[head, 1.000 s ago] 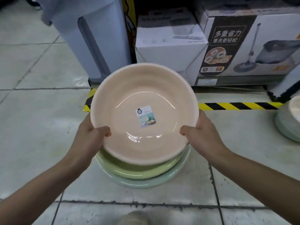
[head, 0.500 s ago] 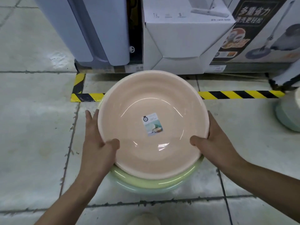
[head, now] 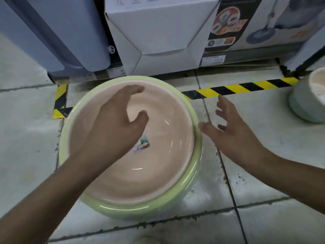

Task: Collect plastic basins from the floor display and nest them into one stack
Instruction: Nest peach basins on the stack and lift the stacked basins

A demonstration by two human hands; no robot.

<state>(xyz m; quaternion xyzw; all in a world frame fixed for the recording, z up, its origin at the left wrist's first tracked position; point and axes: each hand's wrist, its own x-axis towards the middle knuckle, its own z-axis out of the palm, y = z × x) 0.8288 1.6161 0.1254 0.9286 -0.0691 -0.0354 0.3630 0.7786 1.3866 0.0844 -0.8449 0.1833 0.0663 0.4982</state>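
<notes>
A peach basin [head: 158, 173] with a small label on its bottom sits nested inside a light green basin [head: 191, 187] on the tiled floor. My left hand [head: 116, 124] hovers over the peach basin's inside with fingers loosely spread, holding nothing; whether it touches the basin I cannot tell. My right hand [head: 230, 131] is open just right of the stack's rim, fingers spread, off the basin. Another pale blue-green basin stack [head: 306, 106] with a whitish one inside stands at the right edge.
White cartons [head: 158, 32] and a mop-bucket box [head: 246, 23] line the back, beside a grey-blue appliance [head: 58, 32]. Yellow-black hazard tape [head: 246, 87] runs along the floor in front of them. A shoe tip [head: 147, 239] shows at the bottom.
The peach basin has dropped into the green one. Both hands have let go of its rim; the left moved over the basin, the right drew off to the right.
</notes>
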